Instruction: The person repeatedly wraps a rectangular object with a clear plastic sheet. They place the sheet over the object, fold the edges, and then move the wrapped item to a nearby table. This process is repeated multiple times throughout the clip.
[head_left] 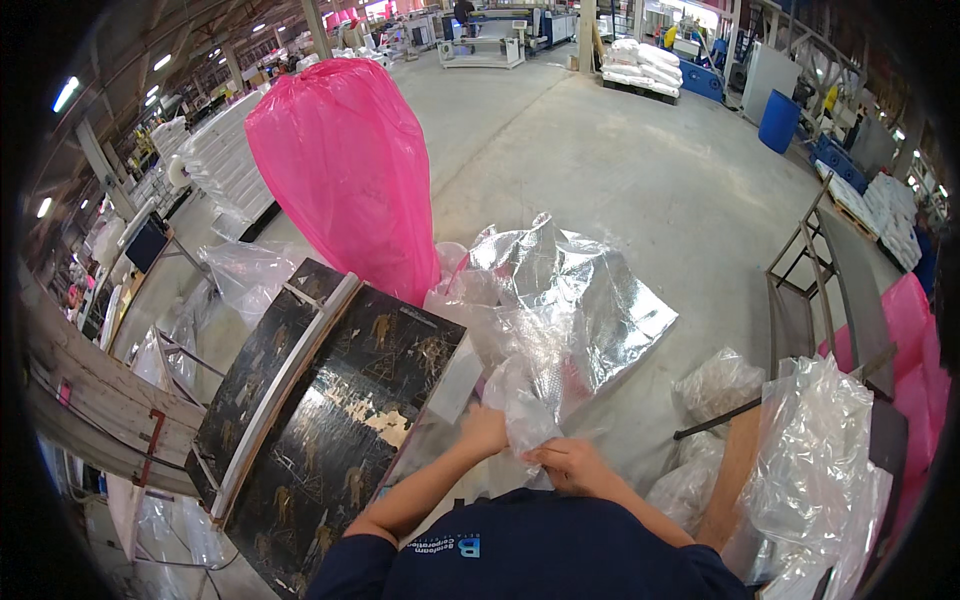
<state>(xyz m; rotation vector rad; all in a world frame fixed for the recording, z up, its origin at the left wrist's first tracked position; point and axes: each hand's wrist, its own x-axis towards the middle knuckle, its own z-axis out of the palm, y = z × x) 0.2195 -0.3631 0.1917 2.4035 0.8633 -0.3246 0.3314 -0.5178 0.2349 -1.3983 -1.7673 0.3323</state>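
Observation:
Just in front of my body, my right hand has its fingers closed on a bunched piece of clear plastic film. My left hand is at the film's left side with its fingers curled, apparently gripping its edge; the fingertips are partly hidden. Beyond the film, a crumpled silver foil sheet with a bubbled texture spreads toward the floor. Whether film and foil are joined I cannot tell. Left of my hands stands a worn black-topped table with a pale metal bar across it.
A tall, full pink plastic bag stands behind the table. At the right, clear plastic sheets lie heaped beside a metal frame and pink bundles. White sacks and a blue drum stand farther off.

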